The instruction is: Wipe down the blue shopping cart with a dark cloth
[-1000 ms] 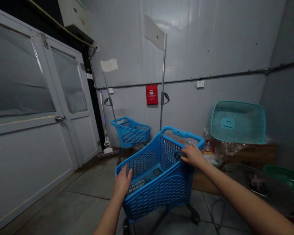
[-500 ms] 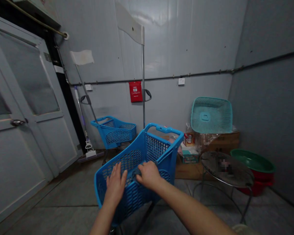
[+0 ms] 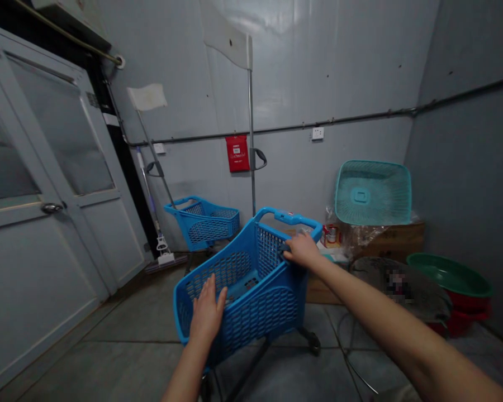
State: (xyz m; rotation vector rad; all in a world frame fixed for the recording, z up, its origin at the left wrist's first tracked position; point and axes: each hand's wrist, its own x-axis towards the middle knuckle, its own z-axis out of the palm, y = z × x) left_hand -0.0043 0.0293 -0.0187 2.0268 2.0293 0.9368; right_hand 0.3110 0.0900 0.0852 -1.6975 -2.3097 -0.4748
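A blue plastic shopping cart (image 3: 257,312) stands in front of me, its raised handle end at the back right. My left hand (image 3: 207,310) rests on the near rim toward the cart's low front end, fingers spread and holding nothing. At the upper right rim, near the handle, is my right hand (image 3: 302,250), its fingers curled closed on a dark grey cloth (image 3: 285,247). Most of the cloth is hidden by the hand. The inside of the basket shows a slatted bottom.
Behind stands a second blue cart (image 3: 209,228) with a tall pole, beside a mop (image 3: 165,258) and the door (image 3: 88,223). To the right are a round stool (image 3: 402,285), a green basin (image 3: 448,273) and a teal basket (image 3: 373,192) on cardboard boxes.
My right hand has moved from the middle of the near rim up and right toward the handle, with the cloth. My left hand stays at the near rim. The view has shifted slightly.
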